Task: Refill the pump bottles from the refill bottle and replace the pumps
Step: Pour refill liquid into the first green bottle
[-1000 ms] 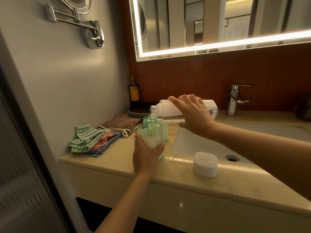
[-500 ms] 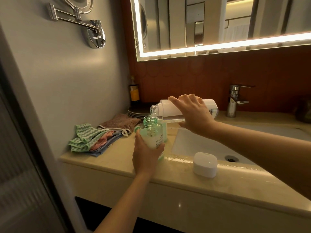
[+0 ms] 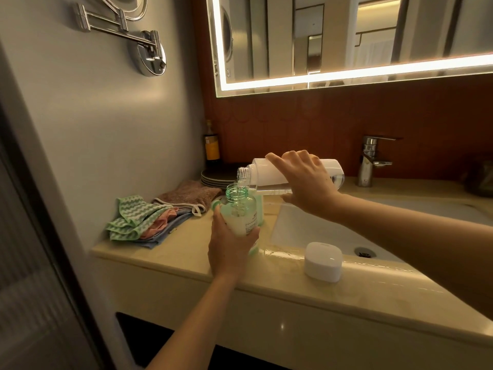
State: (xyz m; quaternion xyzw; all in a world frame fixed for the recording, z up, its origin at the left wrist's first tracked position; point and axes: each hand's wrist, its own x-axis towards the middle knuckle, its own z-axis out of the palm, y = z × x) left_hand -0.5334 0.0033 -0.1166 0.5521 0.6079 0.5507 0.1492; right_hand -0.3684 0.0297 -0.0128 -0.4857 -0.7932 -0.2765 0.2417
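Refill bottle (image 3: 269, 173) lay nearly horizontal in the right hand (image 3: 306, 180), long axis running 3-to-9 o'clock, open neck at the 9 end, directly above the mouth of the green pump bottle (image 3: 241, 209). Left hand (image 3: 230, 244) was wrapped round that bottle's lower body, holding it upright at the desk (image 3: 186, 252) edge. A thin stream seemed to fall between the necks, hard to confirm. White cap (image 3: 323, 261) sat at 4 o'clock, cloths (image 3: 141, 220) at 9, clear of the pour.

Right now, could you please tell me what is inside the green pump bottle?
A clear stream falls from the refill bottle through the green pump bottle's open neck. The left hand covers the lower part, hiding the fill level.
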